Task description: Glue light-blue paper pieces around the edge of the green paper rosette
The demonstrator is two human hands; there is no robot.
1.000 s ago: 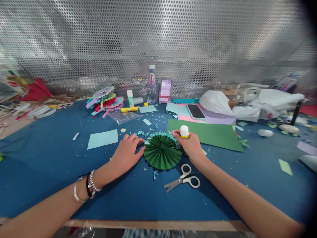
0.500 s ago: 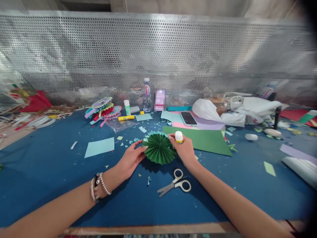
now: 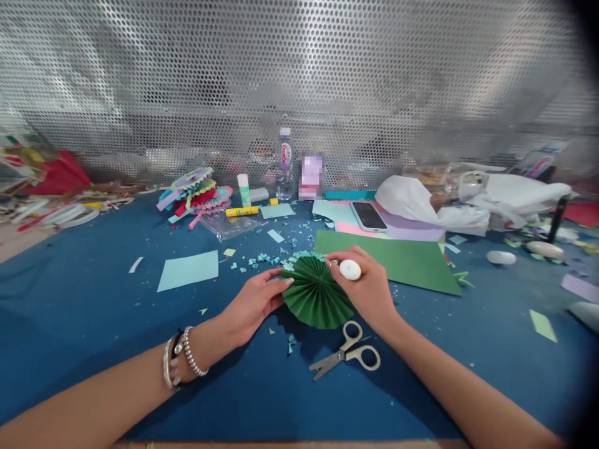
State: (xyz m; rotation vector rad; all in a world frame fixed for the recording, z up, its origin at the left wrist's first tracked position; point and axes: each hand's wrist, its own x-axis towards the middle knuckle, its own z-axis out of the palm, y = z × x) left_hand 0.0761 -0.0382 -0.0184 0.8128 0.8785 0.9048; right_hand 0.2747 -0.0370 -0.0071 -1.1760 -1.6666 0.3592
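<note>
A pleated green paper rosette is held just above the blue tabletop, small light-blue paper pieces along its far rim. My left hand grips its left edge, thumb on top and the other fingers beneath. My right hand is closed round a glue stick, whose white end points toward me. The right thumb and index fingertips meet at the rosette's upper right rim; whether they pinch a small piece there cannot be made out. White-handled scissors lie partly spread just below the rosette.
Green card lies behind my right hand, with a phone beyond it. Light-blue paper is at left. Folded paper rosettes, a yellow glue stick and a bottle stand or lie farther back before a perforated metal panel.
The view has tipped down and shifted slightly. The glue stick in my right hand has tilted from upright toward me, and the rosette is tipped more toward the camera.
</note>
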